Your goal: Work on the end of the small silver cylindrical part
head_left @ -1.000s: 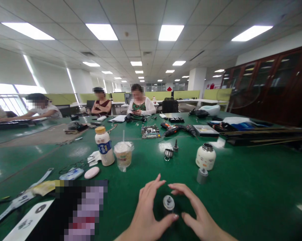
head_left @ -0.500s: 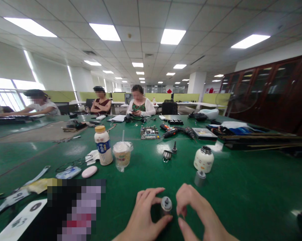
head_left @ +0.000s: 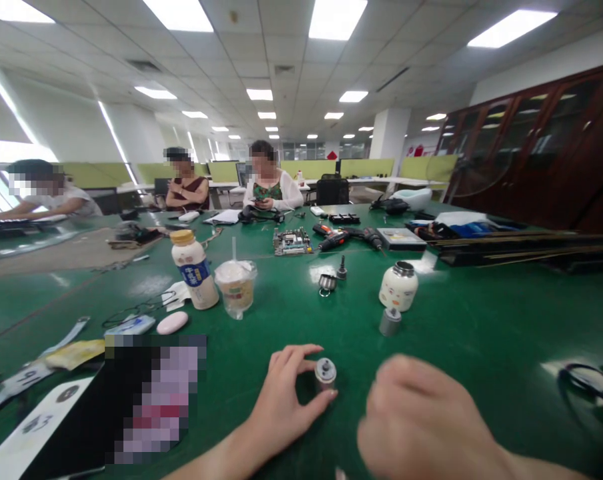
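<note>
On the green table, a small metal cylinder (head_left: 326,375) with a stub on its top stands upright between the thumb and fingers of my left hand (head_left: 286,390), which curve around its left side. My right hand (head_left: 411,413) is blurred, raised to the right of the cylinder, its fingers curled; whatever they hold is hidden. Beyond it stands a second metal cylinder (head_left: 390,323), just in front of a cream-coloured jar (head_left: 398,288) with an open metal neck. Farther back are a small metal cup with a ring (head_left: 327,284) and a dark pointed metal part (head_left: 342,268).
A milk tea bottle (head_left: 195,272), a lidded plastic cup (head_left: 235,288) and a pink oval object (head_left: 172,323) stand left of centre. A circuit board (head_left: 292,242) and power drills (head_left: 334,239) lie farther back. Three people sit across the table. Black cables (head_left: 581,383) are at right.
My right hand has moved right and turned, away from the cylinder, its fingertips now hidden. My left hand stays around the cylinder. The camera view has tilted down a little.
</note>
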Motion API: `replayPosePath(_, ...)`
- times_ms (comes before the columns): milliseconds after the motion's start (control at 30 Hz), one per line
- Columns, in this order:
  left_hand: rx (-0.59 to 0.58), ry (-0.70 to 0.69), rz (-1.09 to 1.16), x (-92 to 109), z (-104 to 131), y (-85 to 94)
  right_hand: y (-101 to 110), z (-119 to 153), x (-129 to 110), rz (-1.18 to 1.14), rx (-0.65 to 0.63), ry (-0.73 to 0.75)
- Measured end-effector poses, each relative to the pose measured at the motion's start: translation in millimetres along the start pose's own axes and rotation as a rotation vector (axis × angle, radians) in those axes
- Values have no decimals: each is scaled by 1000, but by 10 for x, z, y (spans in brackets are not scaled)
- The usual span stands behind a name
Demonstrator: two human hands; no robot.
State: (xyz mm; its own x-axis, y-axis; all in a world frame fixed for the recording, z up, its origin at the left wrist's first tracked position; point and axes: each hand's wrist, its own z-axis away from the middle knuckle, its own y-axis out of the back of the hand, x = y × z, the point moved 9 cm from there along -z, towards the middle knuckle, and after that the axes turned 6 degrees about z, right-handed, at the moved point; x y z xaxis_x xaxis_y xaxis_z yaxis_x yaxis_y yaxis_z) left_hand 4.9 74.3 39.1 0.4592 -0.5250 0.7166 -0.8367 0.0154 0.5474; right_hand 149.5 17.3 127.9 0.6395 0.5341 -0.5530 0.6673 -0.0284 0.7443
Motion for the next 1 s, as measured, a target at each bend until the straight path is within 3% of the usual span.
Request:
replayPosePath(133, 3, -16, -7, 5, 1, -18, -157, -509, 83, 112, -151, 166)
replayPosePath(200, -19, 11, -10, -3, -9, -36, -265, -612, 261, 152, -193, 138)
replayPosePath(333, -43, 34, -5, 11, -32, -37, -413, -603, 487, 201, -193, 88)
replayPosePath(733, -51, 54, 19, 6, -32, -39, -553, -586, 538, 41, -226, 63)
replayPosePath(867, -57, 61, 32, 14, -39, -36, -468, -646, 660, -7, -115, 17)
replayPosePath(1000, -55, 71, 46, 24, -35, -29, -341, -724, 1041, 46, 56, -85)
